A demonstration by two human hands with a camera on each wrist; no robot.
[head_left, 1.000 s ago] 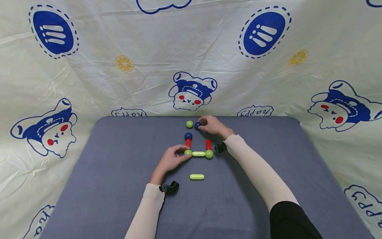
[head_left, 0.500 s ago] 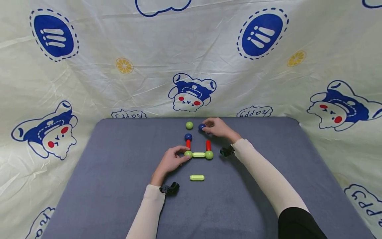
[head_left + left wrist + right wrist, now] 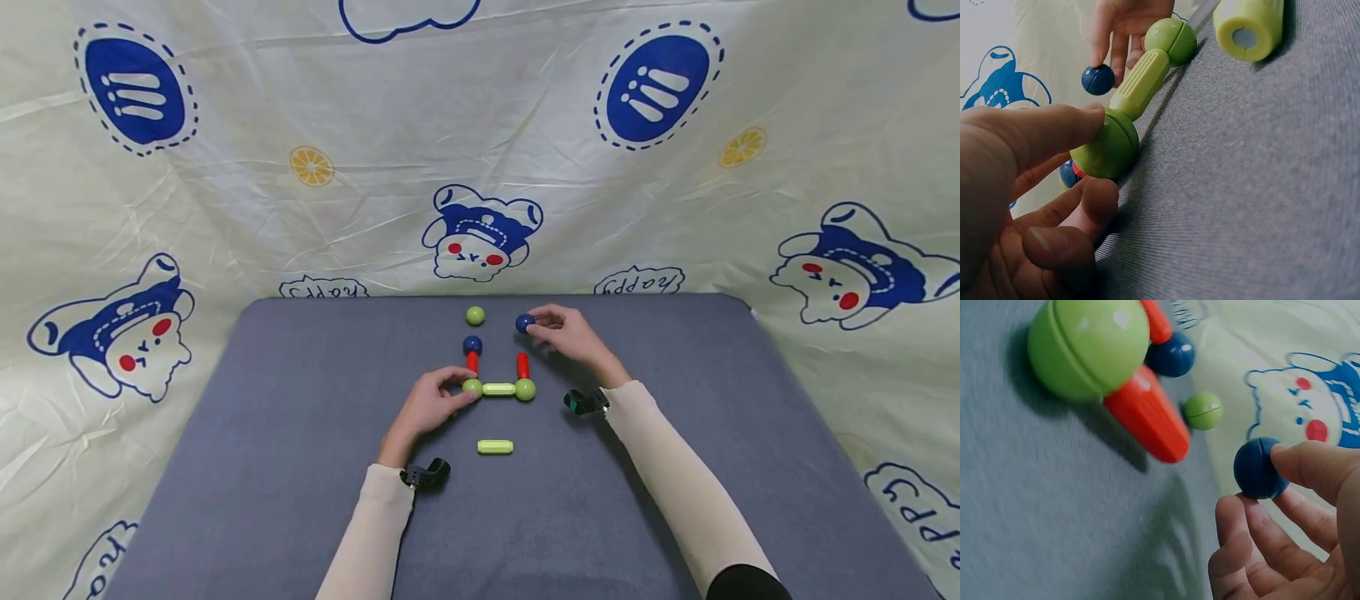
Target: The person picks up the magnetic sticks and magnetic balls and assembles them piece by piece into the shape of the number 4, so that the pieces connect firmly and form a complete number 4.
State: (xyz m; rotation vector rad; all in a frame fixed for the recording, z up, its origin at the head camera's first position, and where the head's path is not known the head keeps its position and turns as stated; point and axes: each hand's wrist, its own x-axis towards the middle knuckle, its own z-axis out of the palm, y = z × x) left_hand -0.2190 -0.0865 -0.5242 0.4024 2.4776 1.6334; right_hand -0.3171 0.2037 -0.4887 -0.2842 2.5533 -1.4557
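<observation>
My left hand (image 3: 433, 402) pinches the green ball (image 3: 1107, 147) at the near left corner of a joined figure, thumb on one side and fingers on the other. From that ball a light green rod (image 3: 498, 389) runs to a second green ball (image 3: 525, 389). A red rod (image 3: 472, 362) leads away from the held ball to a blue ball (image 3: 472, 344). Another red rod (image 3: 522, 365) points away from the second green ball, its far end free. Beyond that end, my right hand (image 3: 576, 337) pinches a loose blue ball (image 3: 1261, 467) between thumb and fingers, apart from the rod.
A loose green ball (image 3: 475, 316) lies near the far edge of the grey table (image 3: 300, 500). Nearer the person, a separate light green rod (image 3: 495, 447) lies crosswise. A printed cloth (image 3: 375, 225) hangs behind the table.
My right hand has carried the blue ball to the right and slightly nearer, away from the loose green ball. The left hand keeps its grip in the same place.
</observation>
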